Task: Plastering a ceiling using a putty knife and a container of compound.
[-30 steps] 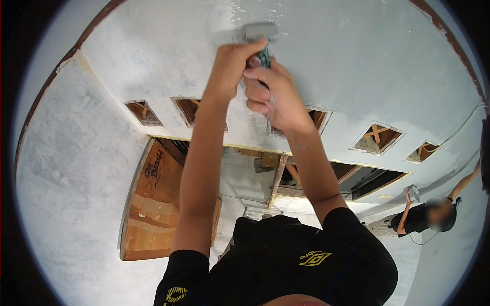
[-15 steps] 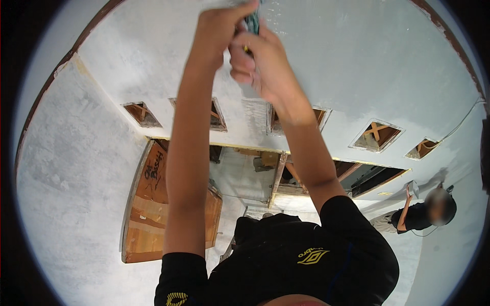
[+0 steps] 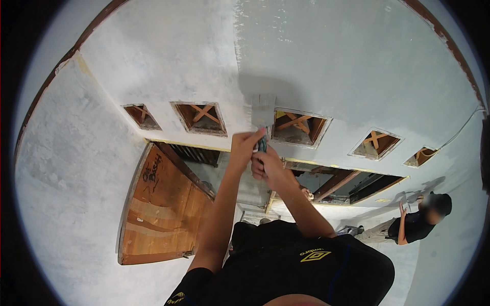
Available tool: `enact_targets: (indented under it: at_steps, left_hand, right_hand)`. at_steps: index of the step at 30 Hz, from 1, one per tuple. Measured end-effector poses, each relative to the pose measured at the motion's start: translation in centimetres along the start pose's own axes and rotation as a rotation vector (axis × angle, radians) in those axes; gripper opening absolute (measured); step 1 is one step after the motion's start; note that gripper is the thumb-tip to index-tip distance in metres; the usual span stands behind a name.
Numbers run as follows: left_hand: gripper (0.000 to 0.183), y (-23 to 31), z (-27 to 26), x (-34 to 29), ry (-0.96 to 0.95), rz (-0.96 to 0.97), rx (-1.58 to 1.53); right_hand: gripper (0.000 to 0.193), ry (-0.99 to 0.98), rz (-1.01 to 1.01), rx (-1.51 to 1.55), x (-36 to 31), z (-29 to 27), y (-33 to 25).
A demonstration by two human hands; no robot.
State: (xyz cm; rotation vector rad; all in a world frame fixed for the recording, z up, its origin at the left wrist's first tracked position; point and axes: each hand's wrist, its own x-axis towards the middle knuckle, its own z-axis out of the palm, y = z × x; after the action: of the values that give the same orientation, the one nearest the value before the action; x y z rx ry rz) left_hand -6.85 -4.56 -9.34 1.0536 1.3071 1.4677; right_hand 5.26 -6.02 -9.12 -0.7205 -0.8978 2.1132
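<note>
A wide flat scraper (image 3: 263, 111) with a grey, rectangular blade and a dark green handle lies against the wall, left of a small window opening. My left hand (image 3: 246, 149) is closed on the handle, its thumb stretched along toward the blade. Just below and to the right, my right hand (image 3: 270, 167) wraps round the lower handle, fingers curled. Both hands touch or nearly touch each other. Above the blade, the wall (image 3: 326, 56) has a damp-looking grey coat on the right, with a ragged vertical border against paler wall on the left.
Small openings with crossed wood strips, such as one window opening (image 3: 200, 118), run across the wall. A wooden door (image 3: 168, 214) hangs at left. Below the openings is a larger framed gap (image 3: 352, 184). A person (image 3: 416, 224) in black stands at right, holding a flat light-coloured thing. A cable (image 3: 462, 130) hangs nearby.
Both my hands have come down the wall with the scraper, from the top of the view to beside the window opening. At right, the other person has shifted and lowered their raised hand.
</note>
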Motion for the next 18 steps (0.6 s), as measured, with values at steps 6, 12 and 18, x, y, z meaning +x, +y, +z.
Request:
enact_targets:
  at_steps: [6,12,18]
  left_hand:
    - [0.041,-2.1,1.8,-4.8,0.01,0.009,-0.234]
    - [0.037,-0.9,4.3,-5.3,-0.005,0.029,-0.395]
    - [0.032,2.0,6.8,-3.9,-0.18,0.14,-0.825]
  right_hand:
    - [0.007,0.062,-0.097,-0.124,-2.9,-2.2,2.9]
    - [0.019,0.096,-0.445,-0.482,-2.8,-3.6,0.6]
    - [0.034,0.114,-0.782,-1.393,-5.1,-1.5,-11.0]
